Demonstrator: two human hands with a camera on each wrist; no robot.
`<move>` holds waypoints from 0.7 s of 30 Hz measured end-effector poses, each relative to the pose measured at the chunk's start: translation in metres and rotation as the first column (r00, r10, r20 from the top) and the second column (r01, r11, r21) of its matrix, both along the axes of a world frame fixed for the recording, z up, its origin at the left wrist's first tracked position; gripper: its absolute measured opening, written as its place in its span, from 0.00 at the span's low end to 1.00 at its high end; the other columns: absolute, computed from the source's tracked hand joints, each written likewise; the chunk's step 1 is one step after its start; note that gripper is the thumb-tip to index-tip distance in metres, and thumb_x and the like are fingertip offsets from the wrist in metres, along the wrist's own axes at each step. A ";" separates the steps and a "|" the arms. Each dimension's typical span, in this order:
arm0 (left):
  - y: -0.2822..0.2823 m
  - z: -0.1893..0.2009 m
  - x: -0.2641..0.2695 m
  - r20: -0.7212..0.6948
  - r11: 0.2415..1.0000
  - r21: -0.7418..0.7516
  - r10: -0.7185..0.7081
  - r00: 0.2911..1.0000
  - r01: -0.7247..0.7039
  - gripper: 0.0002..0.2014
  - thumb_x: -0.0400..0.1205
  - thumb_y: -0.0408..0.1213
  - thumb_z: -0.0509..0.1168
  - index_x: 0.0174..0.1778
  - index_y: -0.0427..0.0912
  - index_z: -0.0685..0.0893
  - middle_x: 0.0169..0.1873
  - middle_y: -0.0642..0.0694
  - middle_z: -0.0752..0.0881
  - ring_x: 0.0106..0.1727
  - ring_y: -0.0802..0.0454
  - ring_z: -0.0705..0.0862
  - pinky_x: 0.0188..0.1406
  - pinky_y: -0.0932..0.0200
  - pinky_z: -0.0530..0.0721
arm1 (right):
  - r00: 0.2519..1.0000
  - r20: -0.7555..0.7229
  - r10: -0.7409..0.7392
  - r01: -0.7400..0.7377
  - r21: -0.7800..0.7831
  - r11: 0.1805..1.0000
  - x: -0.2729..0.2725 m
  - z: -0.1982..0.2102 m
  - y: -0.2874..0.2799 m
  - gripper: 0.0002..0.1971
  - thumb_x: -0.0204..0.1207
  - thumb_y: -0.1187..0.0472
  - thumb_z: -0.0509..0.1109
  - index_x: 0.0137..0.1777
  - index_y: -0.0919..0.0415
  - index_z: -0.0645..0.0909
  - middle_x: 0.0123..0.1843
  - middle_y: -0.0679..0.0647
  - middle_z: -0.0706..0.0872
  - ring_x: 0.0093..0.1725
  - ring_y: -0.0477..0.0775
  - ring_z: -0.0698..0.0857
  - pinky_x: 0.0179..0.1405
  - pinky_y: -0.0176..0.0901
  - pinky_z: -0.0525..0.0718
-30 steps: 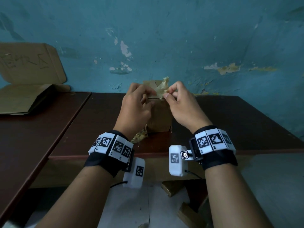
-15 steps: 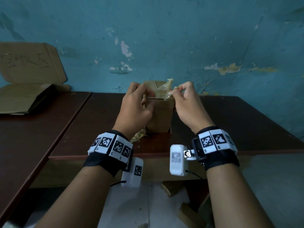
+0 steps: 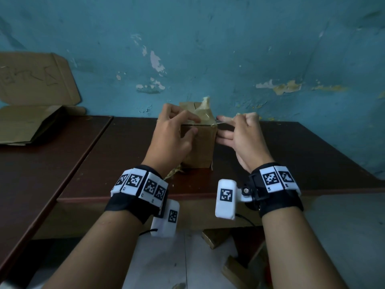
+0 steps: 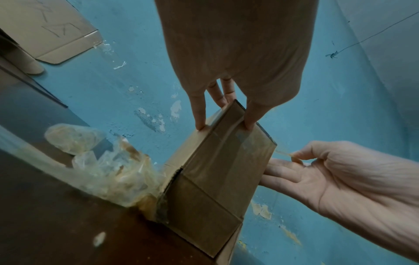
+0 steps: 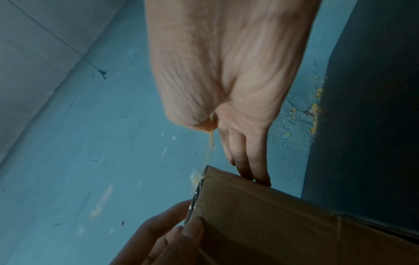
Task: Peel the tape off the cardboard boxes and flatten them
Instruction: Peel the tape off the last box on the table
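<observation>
A small brown cardboard box [image 3: 200, 149] [image 4: 217, 172] [image 5: 272, 215] stands upright on the dark wooden table [image 3: 291, 155]. My left hand [image 3: 173, 134] [image 4: 226, 100] grips its top edge, fingers on one side and thumb on the near face. My right hand [image 3: 239, 132] [image 4: 317, 165] [image 5: 217, 122] pinches a thin clear strip of tape [image 4: 282, 152] [image 5: 209, 148] between thumb and forefinger, stretched rightward from the box's top corner. Its other fingers [image 5: 251, 165] lie straight against the box's right side. Loose crumpled tape [image 3: 205, 103] sticks up above the box top.
A wad of peeled tape [image 4: 108, 172] [image 3: 175, 174] lies on the table left of the box. Flattened cardboard [image 3: 31, 101] leans against the blue wall at the far left, on a second table [image 3: 41, 167]. The table's front edge is close to my wrists.
My right hand has drawn away to the right from the box top, pulling the tape strip out with it. The left hand has stayed gripping the box.
</observation>
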State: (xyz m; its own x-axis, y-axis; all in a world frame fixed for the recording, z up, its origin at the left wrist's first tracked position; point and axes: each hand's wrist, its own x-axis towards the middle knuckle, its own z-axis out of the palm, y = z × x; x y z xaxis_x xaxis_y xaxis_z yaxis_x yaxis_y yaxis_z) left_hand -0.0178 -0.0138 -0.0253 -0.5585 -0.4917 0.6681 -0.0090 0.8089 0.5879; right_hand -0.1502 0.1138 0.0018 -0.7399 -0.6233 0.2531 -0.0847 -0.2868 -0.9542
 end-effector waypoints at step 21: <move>-0.001 -0.002 -0.004 -0.036 0.999 0.039 0.021 0.999 -0.020 0.07 0.84 0.32 0.75 0.57 0.45 0.92 0.58 0.49 0.77 0.65 0.49 0.81 0.69 0.43 0.85 | 0.985 -0.160 0.065 -0.047 0.115 0.992 -0.006 -0.003 0.006 0.05 0.77 0.63 0.78 0.51 0.56 0.91 0.56 0.61 0.95 0.63 0.67 0.93 0.66 0.74 0.91</move>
